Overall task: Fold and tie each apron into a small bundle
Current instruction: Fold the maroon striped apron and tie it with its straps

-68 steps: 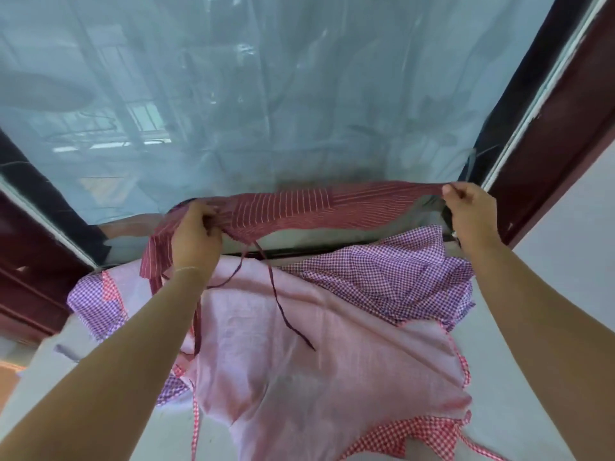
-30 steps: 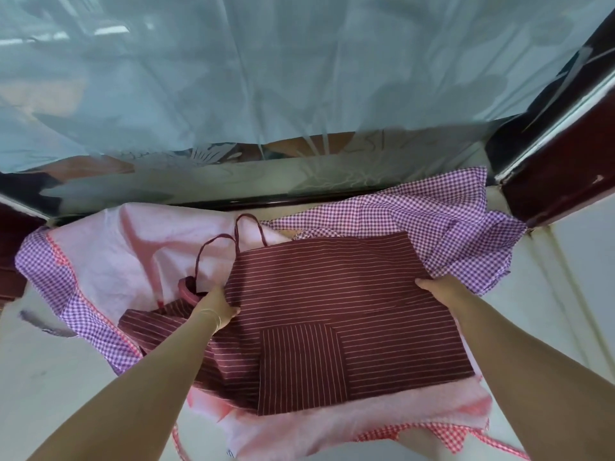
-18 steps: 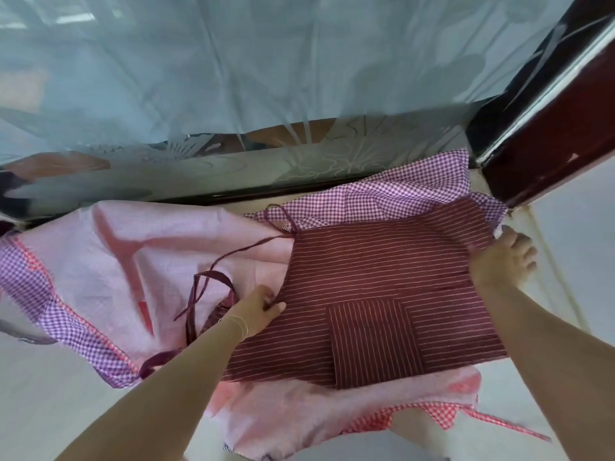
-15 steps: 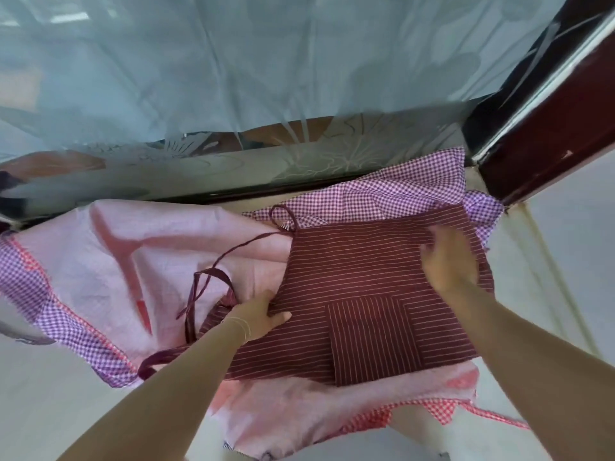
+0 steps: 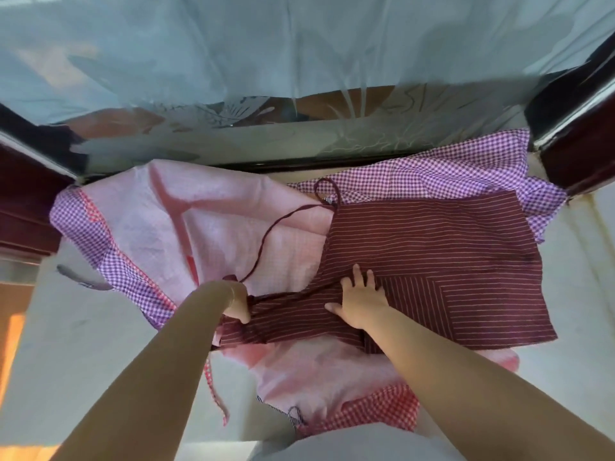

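Observation:
A maroon striped apron (image 5: 432,254) lies spread flat on top of a pink apron (image 5: 206,227), pocket side up. Its thin tie strap (image 5: 266,241) loops away toward the far edge. My left hand (image 5: 238,302) is curled around the apron's left end, where fabric and strap bunch together. My right hand (image 5: 361,299) lies flat on the striped cloth beside it, fingers spread, pressing down.
A purple gingham apron (image 5: 442,174) lies under the far right corner, against a frosted glass panel (image 5: 299,78). Dark red door frames (image 5: 585,151) stand at both sides. Red gingham trim (image 5: 376,410) of the pink apron lies close to me on the pale floor.
I have lowered the striped apron from the air onto the pink one. My right hand slid from its right edge leftwards to the middle, and my left hand gripped the left end.

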`<state>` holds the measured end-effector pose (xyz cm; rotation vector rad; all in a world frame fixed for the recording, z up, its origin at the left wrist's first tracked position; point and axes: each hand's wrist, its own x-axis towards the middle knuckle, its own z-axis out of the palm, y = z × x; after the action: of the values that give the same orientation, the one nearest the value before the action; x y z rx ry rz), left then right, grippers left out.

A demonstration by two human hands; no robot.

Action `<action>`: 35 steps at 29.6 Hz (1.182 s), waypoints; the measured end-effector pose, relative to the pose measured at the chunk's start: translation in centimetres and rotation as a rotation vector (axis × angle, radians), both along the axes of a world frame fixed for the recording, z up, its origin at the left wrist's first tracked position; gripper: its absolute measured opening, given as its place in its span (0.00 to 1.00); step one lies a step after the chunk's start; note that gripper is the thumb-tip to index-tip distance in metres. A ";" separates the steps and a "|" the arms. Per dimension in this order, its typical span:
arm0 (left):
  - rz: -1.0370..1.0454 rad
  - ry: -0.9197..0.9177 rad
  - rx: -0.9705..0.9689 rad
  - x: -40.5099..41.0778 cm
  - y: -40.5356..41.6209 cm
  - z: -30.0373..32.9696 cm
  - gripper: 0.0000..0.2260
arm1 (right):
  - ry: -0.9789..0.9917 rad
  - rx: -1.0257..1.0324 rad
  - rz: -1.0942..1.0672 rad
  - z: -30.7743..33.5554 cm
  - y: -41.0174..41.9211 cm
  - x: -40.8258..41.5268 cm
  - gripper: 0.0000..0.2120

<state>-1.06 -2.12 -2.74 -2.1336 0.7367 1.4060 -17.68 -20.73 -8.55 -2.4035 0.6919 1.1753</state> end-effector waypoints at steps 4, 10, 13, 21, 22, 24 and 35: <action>0.224 0.031 -0.168 1.6 4.4 1.1 0.09 | -0.013 -0.050 -0.041 0.0 0.4 0.2 0.36; 0.498 0.142 -0.394 1.3 9.4 3.3 0.07 | 0.004 -0.161 -0.020 -0.2 2.0 0.5 0.39; 0.623 0.243 -0.574 0.9 10.5 4.8 0.06 | -0.159 -0.257 0.002 0.4 3.1 0.2 0.36; 0.707 0.391 -0.813 -0.2 9.7 6.5 0.10 | -0.956 0.093 0.291 2.6 10.5 3.3 0.18; 0.653 0.326 -0.835 0.0 9.6 6.7 0.07 | -0.972 0.083 0.297 2.7 10.9 3.6 0.18; 0.492 0.193 -0.809 0.5 9.4 7.2 0.05 | -1.073 0.082 0.264 2.6 11.0 3.5 0.17; -0.055 -1.051 -0.885 2.9 12.0 3.4 0.24 | -0.751 0.224 0.046 2.0 11.3 3.8 0.14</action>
<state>1.81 9.88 0.70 -2.9404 1.0038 -0.3037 -13.84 -9.43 -6.54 -2.4045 0.2437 0.2705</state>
